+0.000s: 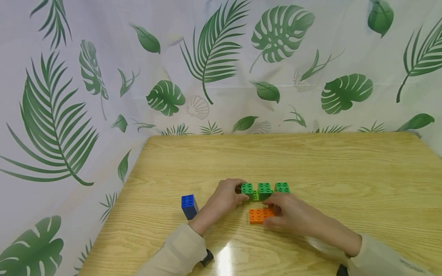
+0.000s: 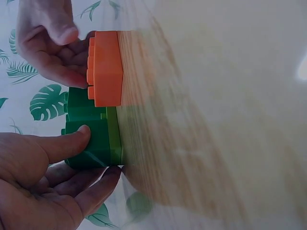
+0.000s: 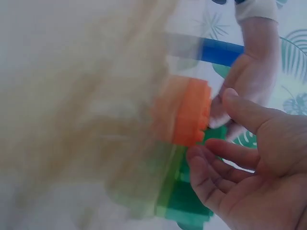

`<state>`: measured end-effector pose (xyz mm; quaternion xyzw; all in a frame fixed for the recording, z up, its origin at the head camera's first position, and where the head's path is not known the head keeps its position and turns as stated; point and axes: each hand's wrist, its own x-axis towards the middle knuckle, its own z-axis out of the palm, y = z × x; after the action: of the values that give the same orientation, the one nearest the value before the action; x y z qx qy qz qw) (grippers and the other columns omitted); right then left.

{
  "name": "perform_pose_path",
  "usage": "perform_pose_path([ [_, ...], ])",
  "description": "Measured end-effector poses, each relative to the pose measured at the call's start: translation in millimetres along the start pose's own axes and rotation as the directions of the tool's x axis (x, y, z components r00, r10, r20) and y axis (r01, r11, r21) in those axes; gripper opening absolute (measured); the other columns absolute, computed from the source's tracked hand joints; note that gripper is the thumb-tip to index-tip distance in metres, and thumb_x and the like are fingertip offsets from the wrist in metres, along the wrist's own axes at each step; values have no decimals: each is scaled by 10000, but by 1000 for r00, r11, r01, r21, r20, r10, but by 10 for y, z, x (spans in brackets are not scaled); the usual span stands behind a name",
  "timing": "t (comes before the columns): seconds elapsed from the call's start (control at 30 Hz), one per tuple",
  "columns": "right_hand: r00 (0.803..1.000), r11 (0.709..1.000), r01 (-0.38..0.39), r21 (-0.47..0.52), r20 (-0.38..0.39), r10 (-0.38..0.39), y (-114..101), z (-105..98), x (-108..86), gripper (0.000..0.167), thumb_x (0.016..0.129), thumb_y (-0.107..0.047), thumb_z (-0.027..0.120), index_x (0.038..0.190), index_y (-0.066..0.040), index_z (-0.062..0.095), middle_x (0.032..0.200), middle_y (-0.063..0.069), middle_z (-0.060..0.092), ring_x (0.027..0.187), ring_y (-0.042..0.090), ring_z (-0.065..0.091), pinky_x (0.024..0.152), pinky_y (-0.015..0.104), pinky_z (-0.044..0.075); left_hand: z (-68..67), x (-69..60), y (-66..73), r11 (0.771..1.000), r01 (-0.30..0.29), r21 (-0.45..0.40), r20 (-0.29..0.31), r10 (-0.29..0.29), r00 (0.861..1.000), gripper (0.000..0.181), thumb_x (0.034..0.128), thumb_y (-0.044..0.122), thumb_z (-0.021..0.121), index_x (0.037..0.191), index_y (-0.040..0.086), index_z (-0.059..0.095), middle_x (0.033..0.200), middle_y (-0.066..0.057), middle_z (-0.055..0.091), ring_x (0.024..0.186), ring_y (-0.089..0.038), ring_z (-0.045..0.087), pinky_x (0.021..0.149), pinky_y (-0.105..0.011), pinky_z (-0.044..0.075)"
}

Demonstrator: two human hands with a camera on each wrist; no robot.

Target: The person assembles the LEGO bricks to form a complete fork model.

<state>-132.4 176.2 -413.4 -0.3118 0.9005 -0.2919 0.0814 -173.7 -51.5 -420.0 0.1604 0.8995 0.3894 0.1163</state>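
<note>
Head view: left grip [image 1: 226,195] is closed on the leftmost dark-green brick [image 1: 246,188], thumb on its near side, fingers round the outer end; the left wrist view agrees. Right grip [image 1: 293,214] is loosely open, thumb and fingers parted, over the right end of the orange brick [image 1: 257,217]. Whether a fingertip touches it, cannot tell.

Room: a narrow strip of bench [image 1: 310,161] lies between the orange brick and the green row, and the right fingers occupy part of it. Beyond the row a wide stretch of wood runs to the far edge, which meets the leaf-print sheet [image 1: 221,115]. Left edge of bench slants past the blue tower [image 1: 188,207], which stands upright just beside the left wrist. Right side: broad wood beyond the right forearm.

Appearance: row consists of the leftmost brick, a middle dark-green brick [image 1: 264,188] and a right dark-green brick [image 1: 282,187], spaced apart on a lime-green base [image 1: 255,195], studs showing in the gaps. Each dark-green top has four studs. Orange brick lies flat, studs up in two rows, long side roughly parallel to the row, its right end partly covered by the hand. Blue tower: four studs on top, taller than wide.
</note>
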Motion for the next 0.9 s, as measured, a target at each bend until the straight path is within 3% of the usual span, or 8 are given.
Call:
perform_pose_path([
  [0.23,981,998,47,-52,-184,-56,62,-244,-78,278,891,-192,828,1107,-29,766,859,-119,647,722,7,553,596,240,494,3,-14,9,1000,3,-17,3,-3,1000,285,939,88,771,1218,53,726,896,3,673,728,-99,567,655,-254,485],
  [0.43,958,993,-3,-122,-284,-32,205,-388,-115,384,866,-185,855,1192,-26,728,1004,5,679,858,178,601,690,318,523,1,-19,24,1000,-1,-14,4,1,1000,300,945,91,764,1238,51,719,915,3,677,749,-100,569,673,-260,487],
  [0.6,973,994,-33,-100,-230,9,360,-399,-79,535,859,-213,866,1282,41,659,1122,127,677,951,295,637,752,412,547,-2,-20,27,1000,-1,-12,4,1,1000,309,947,92,762,1249,48,714,918,-3,679,756,-103,574,678,-260,490],
  [0.73,988,996,-77,-52,-138,69,442,-351,-14,624,859,-248,866,1334,71,617,1182,172,674,970,286,646,772,420,555,0,-23,30,1000,4,-12,7,-3,1000,315,946,91,764,1252,43,711,916,-4,677,759,-103,573,682,-262,489],
  [0.9,991,994,-112,-18,-70,110,479,-273,74,652,852,-238,873,1340,92,595,1233,238,658,956,266,659,788,431,568,4,-18,27,1000,21,-9,11,-21,1000,304,945,89,764,1241,43,712,930,-5,677,787,-112,578,714,-282,499],
])
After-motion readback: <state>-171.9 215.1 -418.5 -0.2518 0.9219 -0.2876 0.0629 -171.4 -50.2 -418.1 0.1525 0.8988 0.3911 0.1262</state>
